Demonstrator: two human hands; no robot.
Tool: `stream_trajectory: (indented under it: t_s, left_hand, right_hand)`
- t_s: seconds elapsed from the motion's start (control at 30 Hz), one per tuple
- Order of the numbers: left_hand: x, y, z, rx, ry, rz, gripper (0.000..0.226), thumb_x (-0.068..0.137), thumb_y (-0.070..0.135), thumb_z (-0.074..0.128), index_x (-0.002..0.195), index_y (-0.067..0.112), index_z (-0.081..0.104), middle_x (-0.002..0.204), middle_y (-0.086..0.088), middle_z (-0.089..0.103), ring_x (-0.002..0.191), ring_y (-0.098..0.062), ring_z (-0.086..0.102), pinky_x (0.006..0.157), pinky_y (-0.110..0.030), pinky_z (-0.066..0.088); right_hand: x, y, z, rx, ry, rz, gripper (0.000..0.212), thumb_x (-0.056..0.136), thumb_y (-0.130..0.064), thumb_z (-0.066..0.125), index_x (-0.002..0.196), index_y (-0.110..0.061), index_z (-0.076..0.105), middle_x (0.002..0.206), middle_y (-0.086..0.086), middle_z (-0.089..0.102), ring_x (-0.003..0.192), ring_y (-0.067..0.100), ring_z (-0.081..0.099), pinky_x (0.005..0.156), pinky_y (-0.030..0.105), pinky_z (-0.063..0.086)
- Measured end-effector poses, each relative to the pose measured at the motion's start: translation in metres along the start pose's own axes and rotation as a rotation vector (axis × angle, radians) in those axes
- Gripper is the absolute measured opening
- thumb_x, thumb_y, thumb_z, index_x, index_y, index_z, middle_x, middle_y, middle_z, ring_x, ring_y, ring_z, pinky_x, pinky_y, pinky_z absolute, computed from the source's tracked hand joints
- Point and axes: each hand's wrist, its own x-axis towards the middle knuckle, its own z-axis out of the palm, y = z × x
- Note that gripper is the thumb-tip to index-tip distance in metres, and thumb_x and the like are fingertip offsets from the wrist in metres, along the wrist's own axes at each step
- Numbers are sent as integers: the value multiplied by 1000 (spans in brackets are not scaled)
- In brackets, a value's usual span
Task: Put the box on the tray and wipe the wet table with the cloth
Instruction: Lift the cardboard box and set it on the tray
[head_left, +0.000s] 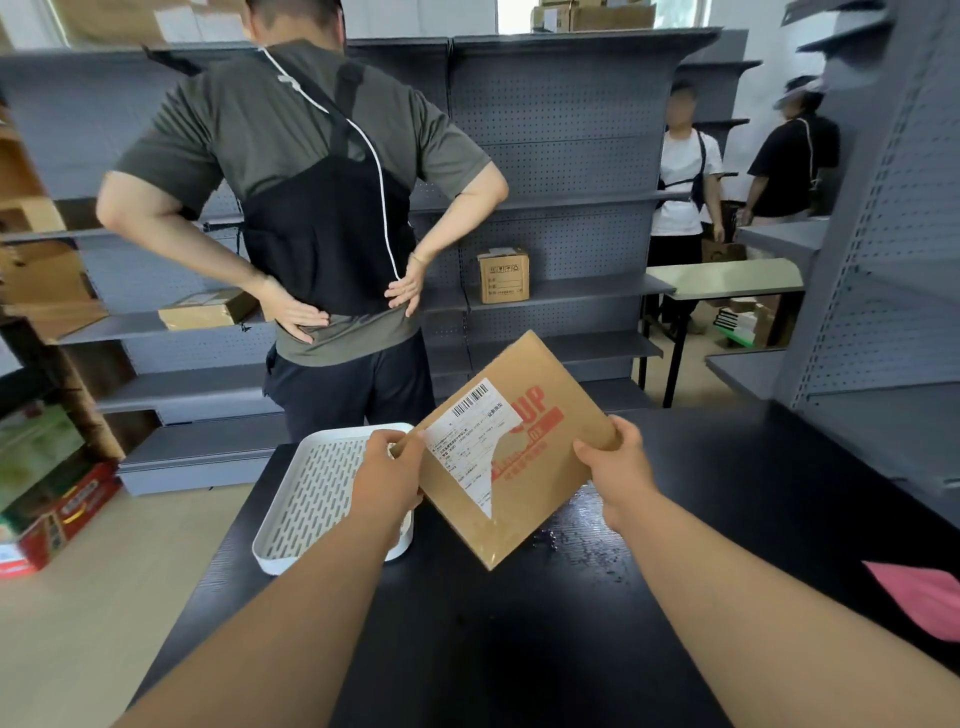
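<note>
The black wood-grain surface (467, 639) fills the near field. A pink cloth (922, 597) lies flat on it at the frame edge, well to the right of the white rectangular tray with slotted grey insert (291, 525), and apart from both hands.

Water droplets (576, 540) sit on the surface to the right of the tray, below and beside the box.

The flat brown cardboard box with red print and a torn white shipping label (545, 467) is held just right of the tray, tilted, printed face towards the camera, one corner pointing down. Whether that corner touches the surface cannot be told. The box is not on the tray.

The left grip (387, 478) is clamped on the box's left corner, fingers curled round the edge; this hand hangs over the tray's right rim. The right grip (618, 467) is clamped on the opposite right corner, thumb on the near face, remaining fingers hidden behind. The box spans between the two grips.

Beyond the tray a person in a grey-green shirt (311, 182) stands back to camera, hands on the lower back. Behind stands grey metal shelving (571, 156), carrying a small cardboard carton (503, 275).
</note>
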Motion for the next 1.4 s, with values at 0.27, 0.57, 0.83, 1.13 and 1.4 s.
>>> stream_trajectory:
  t_s: [0.27,0.57,0.83,1.13,1.4]
  left_hand:
    - [19,4,17,-14,84,32,20,98,33,49,113,22,52,106,-4,59,89,-19,57,77,-38,58]
    - [42,-1,46,187,12,-20,18,98,34,47,107,21,57,98,2,59,84,-14,54,68,-25,40]
    - [60,2,46,331,-7,-6,18,95,32,49,108,22,55,110,0,60,93,-16,52,82,-31,40]
    - [84,-2,16,238,-16,-54,41,99,40,41,138,28,43,137,1,52,118,-24,51,89,-36,41]
    - [128,-22,-38,125,-13,-83,32,99,36,44,125,22,55,117,2,63,101,-19,58,84,-34,47]
  right_hand:
    - [34,-3,11,92,55,40,45,83,-18,73,123,-8,55,120,9,64,101,24,58,84,34,47]
    - [69,-22,25,224,-202,80,54,94,-17,59,137,-44,37,122,-4,61,112,26,58,96,63,45]
    - [81,-20,42,105,-253,14,42,93,-16,60,131,-26,45,122,-2,61,112,25,59,98,57,47]
    - [71,-17,83,-52,-315,2,28,95,-17,57,123,-17,56,122,1,64,111,24,60,100,52,48]
    - [52,-9,138,-56,-392,67,17,100,-19,49,114,-27,53,113,-6,60,107,18,54,90,44,42]
